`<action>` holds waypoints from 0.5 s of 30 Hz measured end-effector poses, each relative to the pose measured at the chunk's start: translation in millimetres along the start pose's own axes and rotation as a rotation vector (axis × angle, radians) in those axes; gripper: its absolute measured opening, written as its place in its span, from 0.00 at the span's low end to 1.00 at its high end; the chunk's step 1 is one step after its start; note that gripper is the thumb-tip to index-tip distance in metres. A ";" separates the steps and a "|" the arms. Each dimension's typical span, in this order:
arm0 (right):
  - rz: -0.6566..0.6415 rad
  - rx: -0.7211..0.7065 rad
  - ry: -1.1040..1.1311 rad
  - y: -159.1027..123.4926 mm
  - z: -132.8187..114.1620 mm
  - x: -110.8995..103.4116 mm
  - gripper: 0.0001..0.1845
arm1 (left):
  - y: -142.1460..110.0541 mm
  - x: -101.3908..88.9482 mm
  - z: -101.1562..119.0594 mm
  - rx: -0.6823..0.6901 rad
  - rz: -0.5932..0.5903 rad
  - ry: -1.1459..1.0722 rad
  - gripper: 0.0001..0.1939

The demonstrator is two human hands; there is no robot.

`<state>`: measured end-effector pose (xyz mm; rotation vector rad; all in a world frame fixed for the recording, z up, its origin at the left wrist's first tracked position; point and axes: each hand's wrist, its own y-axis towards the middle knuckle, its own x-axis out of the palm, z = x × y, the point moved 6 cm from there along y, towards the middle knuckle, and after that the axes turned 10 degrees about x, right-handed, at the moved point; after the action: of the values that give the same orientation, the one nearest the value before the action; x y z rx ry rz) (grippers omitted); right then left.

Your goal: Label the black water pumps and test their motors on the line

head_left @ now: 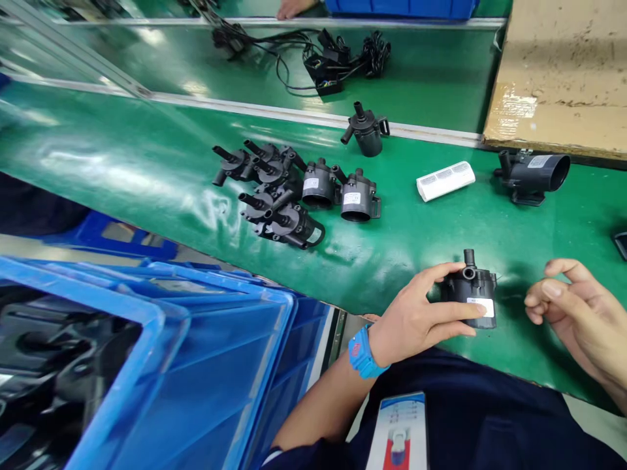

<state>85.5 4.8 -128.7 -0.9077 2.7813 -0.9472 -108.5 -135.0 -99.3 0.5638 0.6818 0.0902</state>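
Observation:
My left hand (416, 313), a blue watch on its wrist, grips a small black pump (460, 287) that stands upright on the green bench. Its index fingertip presses the white label (482, 307) on the pump's side. To the right of the pump, apart from it, my right hand (578, 307) is loosely curled, with a gap between thumb and index finger and nothing visible in it. A white block with grey printed labels (445, 181) lies behind the held pump. Further right, another labelled black pump (533, 176) lies on its side.
Several black pumps (279, 189) are grouped left on the bench (171, 150); one pump (367, 134) stands behind. Black cables and adapters (326, 65) lie beyond the rail. Blue crates (210, 352) stand lower left, a cardboard sheet (563, 72) upper right. Another person's hand (294, 8) shows at the top.

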 end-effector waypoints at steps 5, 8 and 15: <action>0.104 -0.011 0.050 3.7 4.2 -17.6 0.18 | 15.6 4.5 9.7 -0.015 -0.211 0.119 0.14; 0.098 -0.015 0.047 8.8 5.5 -18.4 0.18 | 20.4 15.9 12.3 -0.055 -0.192 0.219 0.16; 0.168 -0.212 -0.189 35.3 -4.6 -35.8 0.16 | 9.6 1.9 -18.3 -0.113 -0.099 0.540 0.21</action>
<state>95.7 49.5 -149.7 -0.7283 2.7753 -0.5212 -117.4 -117.9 -107.0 0.3952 1.2209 0.1910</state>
